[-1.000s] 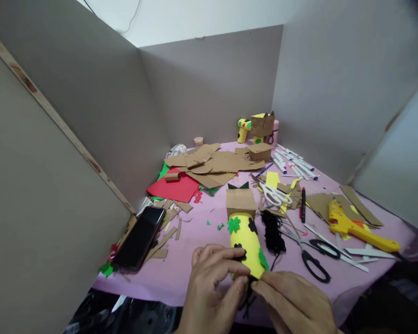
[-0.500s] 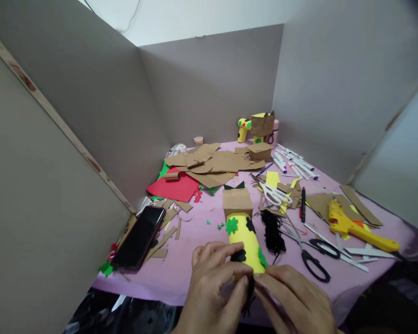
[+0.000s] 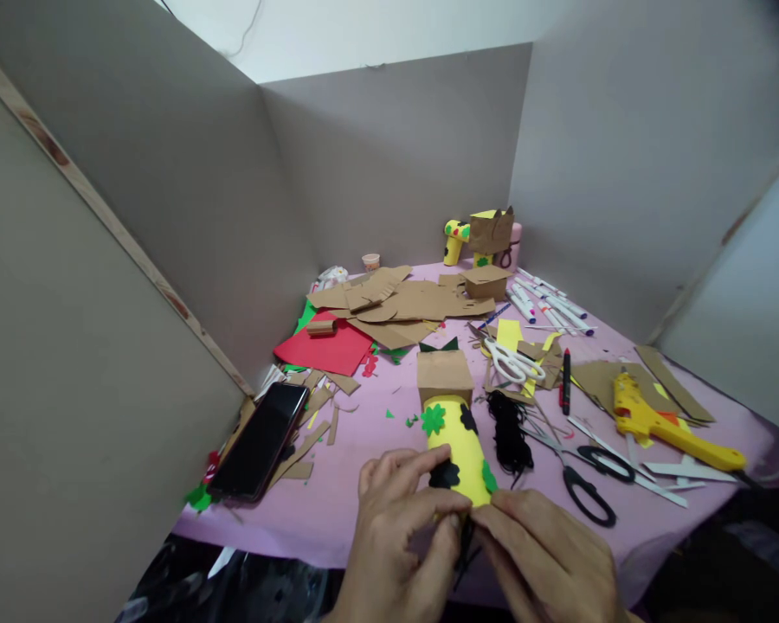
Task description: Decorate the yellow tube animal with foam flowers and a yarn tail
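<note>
A yellow paper tube (image 3: 466, 459) lies along the table, dotted with green and black paper shapes; a brown cardboard box (image 3: 445, 374) with dark green pointed pieces joins its far end. My left hand (image 3: 406, 528) is closed at the tube's near left edge, index finger along its side and thumb pinching under the rim. My right hand (image 3: 549, 549) pinches at the near right edge, fingertips close to the left ones. Dark strands of black yarn (image 3: 464, 549) hang between the hands from that end; the fingers partly hide them. A bundle of black yarn (image 3: 510, 433) lies right of the tube.
Black-handled scissors (image 3: 588, 484), white scissors (image 3: 512, 359) and a yellow glue gun (image 3: 668, 428) lie to the right. A phone (image 3: 260, 441) and cardboard scraps are left. Cardboard sheets (image 3: 421, 301), red paper (image 3: 325, 346) and markers (image 3: 555, 303) lie farther back. Grey panels (image 3: 395, 164) surround the table.
My hands stay at the tube's near end. The right fingers have shifted slightly, and the dark strands hang a little differently. The view has moved only slightly.
</note>
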The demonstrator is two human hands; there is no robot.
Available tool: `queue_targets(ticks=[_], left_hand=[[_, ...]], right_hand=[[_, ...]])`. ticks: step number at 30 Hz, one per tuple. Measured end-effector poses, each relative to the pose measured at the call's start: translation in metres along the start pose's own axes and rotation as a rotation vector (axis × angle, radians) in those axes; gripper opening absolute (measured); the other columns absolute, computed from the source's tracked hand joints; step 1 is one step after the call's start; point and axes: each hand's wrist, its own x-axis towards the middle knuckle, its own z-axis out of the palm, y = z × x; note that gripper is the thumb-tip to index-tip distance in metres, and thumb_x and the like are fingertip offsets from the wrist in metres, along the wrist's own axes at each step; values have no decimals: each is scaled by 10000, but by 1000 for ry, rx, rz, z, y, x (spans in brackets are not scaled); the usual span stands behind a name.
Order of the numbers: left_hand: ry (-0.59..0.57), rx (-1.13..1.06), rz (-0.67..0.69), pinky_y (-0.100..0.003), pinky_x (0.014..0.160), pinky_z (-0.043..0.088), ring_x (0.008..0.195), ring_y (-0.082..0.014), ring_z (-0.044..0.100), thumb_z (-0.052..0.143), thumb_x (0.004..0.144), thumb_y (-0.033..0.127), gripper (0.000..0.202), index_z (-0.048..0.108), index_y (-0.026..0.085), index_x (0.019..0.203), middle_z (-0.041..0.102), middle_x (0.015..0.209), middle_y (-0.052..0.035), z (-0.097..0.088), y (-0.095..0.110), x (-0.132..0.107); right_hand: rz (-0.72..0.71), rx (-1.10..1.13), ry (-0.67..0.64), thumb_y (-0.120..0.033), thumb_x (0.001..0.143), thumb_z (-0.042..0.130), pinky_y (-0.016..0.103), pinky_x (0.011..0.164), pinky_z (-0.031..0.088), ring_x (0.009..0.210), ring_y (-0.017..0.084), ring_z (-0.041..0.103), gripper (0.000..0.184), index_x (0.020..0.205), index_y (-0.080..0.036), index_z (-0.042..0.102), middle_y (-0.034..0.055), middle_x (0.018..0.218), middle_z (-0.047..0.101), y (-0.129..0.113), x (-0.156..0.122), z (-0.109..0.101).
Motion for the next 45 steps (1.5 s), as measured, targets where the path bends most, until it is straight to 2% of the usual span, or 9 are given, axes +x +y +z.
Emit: queue_targets(ticks=[6,9,13,15,19,22,29,35,45], left_hand=[[21,-166,-119,-419,847,454,1039,-217,546,503,814,119,283,665,293,968,639,1132,-32,-1,-3,0],[82,-292,-203,-381,891,451,1061,-192,552,505,844,165,274,638,297,1044,642,1121,-33,-3,-4,0],[186,-323,-304,-330,834,478,958,-188,602,576,814,223,89,657,239,847,673,983,-40,-4,-2,-2],[174,-307,-318,-310,773,495,867,-185,624,594,799,230,58,636,214,763,679,889,-39,-3,-2,-5],[159,-323,-341,-286,731,507,804,-172,637,579,805,213,57,606,198,757,674,823,-32,1,-3,-12],[152,-312,-293,-273,729,511,815,-163,638,574,803,174,39,600,203,798,671,841,-27,4,-4,-14],[117,-130,5,-289,730,505,849,-168,622,583,763,57,219,568,212,918,672,895,-40,8,-7,-16],[153,-98,17,-288,711,512,830,-172,625,587,766,61,232,558,207,945,672,886,-50,11,-9,-18],[189,-86,-15,-299,704,517,818,-184,629,590,767,84,226,555,217,947,675,885,-54,13,-7,-19]], right_hand=[[-15,3,14,-96,824,546,243,479,532,557,191,674,133,769,-104,666,124,617,706,0,-3,2],[1,13,19,-90,821,550,235,468,527,529,177,666,133,757,-110,665,110,600,702,-1,-4,2],[18,5,17,-104,850,506,223,484,528,537,165,668,200,740,-124,672,102,604,698,-1,-2,0],[17,-8,5,-123,866,487,216,482,524,537,159,666,231,733,-128,676,101,611,694,-1,0,-1],[25,14,-6,-124,850,530,214,488,525,534,153,658,176,744,-116,670,96,617,688,-2,2,-2],[47,29,-25,-136,856,529,209,499,532,542,146,657,166,762,-120,665,87,626,687,-2,2,-2],[41,35,-26,-145,866,517,200,492,527,524,141,648,202,720,-124,655,87,604,677,0,2,-2],[-27,3,-13,-103,848,498,178,501,527,544,128,655,216,720,-160,662,66,613,685,2,1,-3],[-34,-17,-43,-105,843,493,168,526,547,572,125,678,208,792,-192,675,47,660,704,3,-8,-4]])
